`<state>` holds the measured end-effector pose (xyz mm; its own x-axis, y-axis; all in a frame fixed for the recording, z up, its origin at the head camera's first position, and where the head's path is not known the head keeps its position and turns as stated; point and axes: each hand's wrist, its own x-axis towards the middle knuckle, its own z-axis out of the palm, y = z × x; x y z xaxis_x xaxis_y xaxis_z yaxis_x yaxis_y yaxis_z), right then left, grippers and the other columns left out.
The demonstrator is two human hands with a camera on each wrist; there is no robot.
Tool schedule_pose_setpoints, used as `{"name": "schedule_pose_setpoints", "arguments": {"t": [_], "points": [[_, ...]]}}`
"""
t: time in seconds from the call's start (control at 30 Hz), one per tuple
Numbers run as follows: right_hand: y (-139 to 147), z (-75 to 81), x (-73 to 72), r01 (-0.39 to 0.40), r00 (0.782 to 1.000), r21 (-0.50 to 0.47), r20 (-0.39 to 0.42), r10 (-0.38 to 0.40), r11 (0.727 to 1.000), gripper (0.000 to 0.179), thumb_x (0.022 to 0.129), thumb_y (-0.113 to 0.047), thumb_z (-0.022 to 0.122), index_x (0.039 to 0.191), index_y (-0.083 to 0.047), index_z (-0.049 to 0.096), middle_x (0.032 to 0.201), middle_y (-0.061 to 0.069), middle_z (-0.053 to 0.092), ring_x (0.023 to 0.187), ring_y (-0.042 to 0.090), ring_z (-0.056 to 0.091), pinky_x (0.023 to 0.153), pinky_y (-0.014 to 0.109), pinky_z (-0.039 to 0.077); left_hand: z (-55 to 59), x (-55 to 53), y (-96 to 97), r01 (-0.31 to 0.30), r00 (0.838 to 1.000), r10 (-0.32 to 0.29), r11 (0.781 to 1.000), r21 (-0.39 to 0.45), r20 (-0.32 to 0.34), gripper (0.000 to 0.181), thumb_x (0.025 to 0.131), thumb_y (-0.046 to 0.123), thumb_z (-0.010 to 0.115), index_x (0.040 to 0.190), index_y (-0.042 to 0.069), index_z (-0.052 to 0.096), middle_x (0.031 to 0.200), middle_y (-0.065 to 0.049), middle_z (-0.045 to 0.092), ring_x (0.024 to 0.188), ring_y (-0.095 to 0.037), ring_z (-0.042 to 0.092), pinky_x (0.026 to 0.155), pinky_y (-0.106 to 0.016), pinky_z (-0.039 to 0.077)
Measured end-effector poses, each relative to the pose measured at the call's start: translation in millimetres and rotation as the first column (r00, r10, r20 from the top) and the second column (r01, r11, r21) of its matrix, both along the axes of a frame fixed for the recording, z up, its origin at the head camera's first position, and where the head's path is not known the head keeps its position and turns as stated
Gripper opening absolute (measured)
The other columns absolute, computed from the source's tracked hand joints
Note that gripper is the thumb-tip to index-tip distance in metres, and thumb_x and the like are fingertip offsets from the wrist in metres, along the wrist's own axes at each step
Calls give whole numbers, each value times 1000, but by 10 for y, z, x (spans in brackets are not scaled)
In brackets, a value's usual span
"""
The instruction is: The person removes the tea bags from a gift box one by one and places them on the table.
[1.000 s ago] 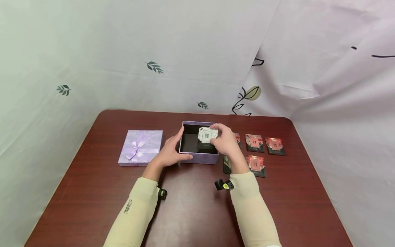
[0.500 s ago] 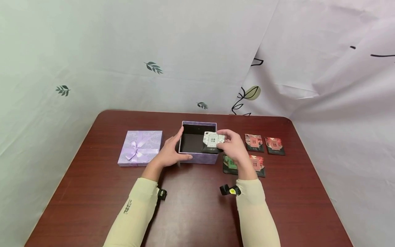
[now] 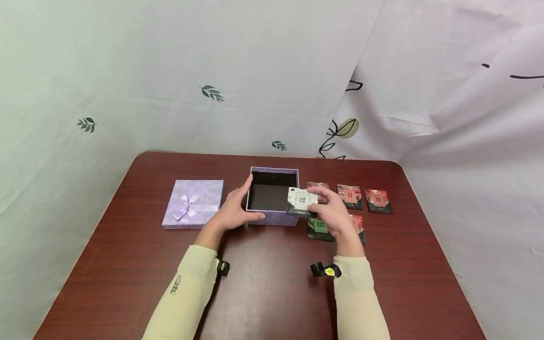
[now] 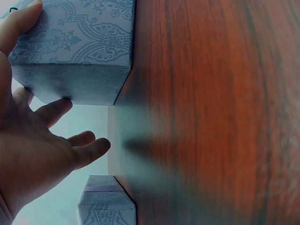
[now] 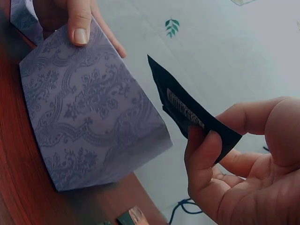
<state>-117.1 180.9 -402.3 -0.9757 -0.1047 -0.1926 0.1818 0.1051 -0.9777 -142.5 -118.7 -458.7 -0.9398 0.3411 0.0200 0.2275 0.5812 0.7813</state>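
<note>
My right hand (image 3: 334,213) pinches a white and black tea sachet (image 3: 300,200) between thumb and fingers, over the right front corner of the purple gift box (image 3: 274,218). In the right wrist view, the sachet's dark back (image 5: 185,105) with a barcode faces the camera, apart from the box wall (image 5: 93,108). My left hand (image 3: 233,208) is spread against the box's left front corner, thumb on the front wall and fingers along the side. The box is lidless, its black inside partly visible; nothing shows on the visible floor.
The purple box lid (image 3: 208,193) with a ribbon bow lies left of the box. To the right lie several sachets: a green one (image 3: 319,228), a red one (image 3: 351,196) and another red one (image 3: 379,201) among them. A fabric backdrop (image 3: 272,85) hangs behind the table (image 3: 263,293).
My right hand has drawn the white sachet from inside the box toward the right and nearer to me, out past the rim. The left hand and box have stayed put.
</note>
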Motion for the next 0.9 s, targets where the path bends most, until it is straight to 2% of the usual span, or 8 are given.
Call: {"name": "schedule_pose_setpoints", "arguments": {"t": [0.07, 0.2, 0.3, 0.43, 0.73, 0.9], "points": [[48, -11, 18, 3, 1000, -10, 4, -3, 1000, 47, 89, 13, 58, 136, 4, 55, 120, 22, 61, 86, 16, 59, 61, 24, 49, -5, 1, -1, 0, 1000, 0, 1000, 0, 4, 120, 76, 45, 87, 162, 33, 4, 164, 0, 19, 145, -48, 12, 113, -62, 17], [144, -11, 52, 23, 1000, -10, 6, -23, 1000, 49, 89, 12, 58, 137, 0, 55, 118, 18, 62, 73, 13, 57, 54, 22, 44, -13, 2, -9, -2, 1000, 2, 1000, 4, 8, 120, 76, 46, 86, 162, 35, 4, 164, 2, 18, 145, -48, 12, 112, -63, 18], [225, -11, 75, 38, 999, 4, 1, -38, 999, 50, 89, 11, 58, 137, -1, 55, 114, 15, 63, 67, 12, 55, 53, 24, 44, -15, 1, -11, 0, 1000, 0, 1000, 9, 11, 120, 76, 46, 87, 162, 35, 4, 164, 2, 19, 145, -48, 11, 112, -63, 18], [337, -38, 102, 50, 999, 15, -5, -50, 999, 49, 91, 11, 56, 138, 1, 53, 111, 15, 63, 73, 12, 58, 58, 28, 50, -9, -1, -7, 1, 1000, -1, 1000, 13, 13, 120, 76, 46, 87, 162, 35, 4, 164, 1, 19, 145, -48, 11, 112, -63, 17], [537, -153, 174, 127, 991, 16, 43, -128, 992, 47, 92, 10, 54, 138, 3, 52, 109, 10, 63, 84, 12, 61, 66, 28, 54, 6, 2, -4, 7, 1000, -8, 1000, 16, 25, 119, 77, 45, 86, 162, 35, 3, 164, 1, 18, 146, -46, 10, 113, -62, 17], [643, -219, 199, 167, 984, 50, 48, -170, 985, 48, 90, 12, 53, 137, 2, 53, 102, 4, 64, 81, 10, 60, 61, 25, 52, 2, 0, -7, 4, 1000, -4, 1000, 17, 30, 119, 76, 46, 86, 161, 36, 3, 164, 2, 19, 146, -45, 10, 112, -62, 18]]}}
